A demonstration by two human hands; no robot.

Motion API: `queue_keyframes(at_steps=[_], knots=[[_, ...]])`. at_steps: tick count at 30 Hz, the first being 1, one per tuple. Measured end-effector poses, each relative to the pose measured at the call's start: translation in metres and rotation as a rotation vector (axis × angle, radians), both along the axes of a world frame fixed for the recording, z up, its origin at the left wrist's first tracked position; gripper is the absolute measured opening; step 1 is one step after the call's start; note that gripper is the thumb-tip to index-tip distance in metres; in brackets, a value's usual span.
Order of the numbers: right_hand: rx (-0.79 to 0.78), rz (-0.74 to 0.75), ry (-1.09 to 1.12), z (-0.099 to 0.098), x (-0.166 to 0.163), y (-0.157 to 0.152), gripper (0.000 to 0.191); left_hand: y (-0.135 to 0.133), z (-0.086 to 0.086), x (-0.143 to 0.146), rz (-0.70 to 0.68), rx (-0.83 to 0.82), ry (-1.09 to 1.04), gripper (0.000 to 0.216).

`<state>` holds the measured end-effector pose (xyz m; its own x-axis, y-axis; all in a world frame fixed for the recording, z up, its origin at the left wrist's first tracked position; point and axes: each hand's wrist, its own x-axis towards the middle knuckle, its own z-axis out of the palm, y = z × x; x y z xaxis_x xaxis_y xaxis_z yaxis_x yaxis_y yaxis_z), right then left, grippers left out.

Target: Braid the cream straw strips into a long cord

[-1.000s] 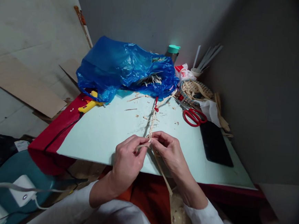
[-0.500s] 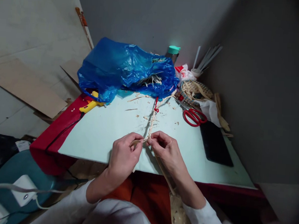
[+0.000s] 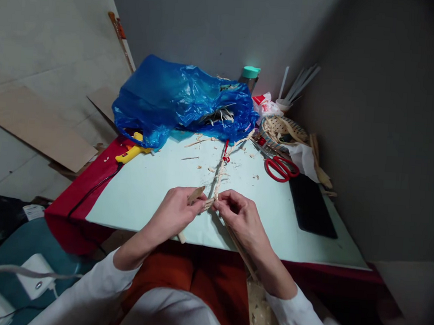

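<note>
A pale braid of dried plant fibre (image 3: 218,180) runs away from me across the table, with a red tie (image 3: 226,158) round it near its far part. My right hand (image 3: 241,214) is closed, pinching the braid's near end between thumb and fingers. From under that hand a long tan strip (image 3: 240,249) hangs over the table edge. Just left of the braid's end, my left hand (image 3: 177,209) is closed on a flat fibre strip (image 3: 196,195), whose tip sticks up above the thumb. Its other end shows below the hand.
A blue plastic bag (image 3: 184,100) fills the back of the table. At left lies a yellow glue gun (image 3: 133,152) with a cord. Red-handled scissors (image 3: 281,168), a dark phone-like slab (image 3: 313,207) and a woven basket (image 3: 279,130) are at right. A green-capped bottle (image 3: 250,75) stands behind.
My left hand has turned and shifted slightly left, so the strip's tip now shows above its thumb. My right hand keeps its pinch at the braid's end.
</note>
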<state>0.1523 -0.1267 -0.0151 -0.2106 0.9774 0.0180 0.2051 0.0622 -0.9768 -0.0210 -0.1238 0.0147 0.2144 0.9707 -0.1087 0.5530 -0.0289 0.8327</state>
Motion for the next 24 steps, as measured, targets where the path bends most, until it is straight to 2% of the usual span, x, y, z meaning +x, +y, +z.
queue_keyframes(at_steps=[4,11,14,16,20,22,24], knots=[[0.014,-0.003,-0.008,0.001,0.0,0.0,0.017,0.006,0.001,-0.002,-0.019,0.03,0.023,0.015],[0.041,0.014,-0.021,0.0,0.002,0.0,0.016,0.01,-0.002,-0.003,-0.028,-0.174,-0.226,0.024],[0.056,0.014,-0.042,-0.003,0.003,0.0,0.016,0.01,-0.002,-0.004,-0.024,-0.196,-0.247,0.027],[0.073,0.008,-0.071,-0.005,0.002,0.0,0.015,0.01,0.001,-0.004,-0.034,-0.178,-0.199,0.021],[0.082,-0.033,-0.08,-0.008,-0.003,0.002,0.013,0.002,0.009,0.001,-0.031,-0.023,-0.02,0.011],[0.082,-0.058,-0.055,-0.008,-0.005,0.002,0.012,-0.008,0.006,0.008,-0.006,0.166,0.117,0.008],[0.066,-0.074,-0.013,-0.006,-0.006,0.001,0.011,-0.02,-0.004,0.017,0.013,0.423,0.223,0.013]])
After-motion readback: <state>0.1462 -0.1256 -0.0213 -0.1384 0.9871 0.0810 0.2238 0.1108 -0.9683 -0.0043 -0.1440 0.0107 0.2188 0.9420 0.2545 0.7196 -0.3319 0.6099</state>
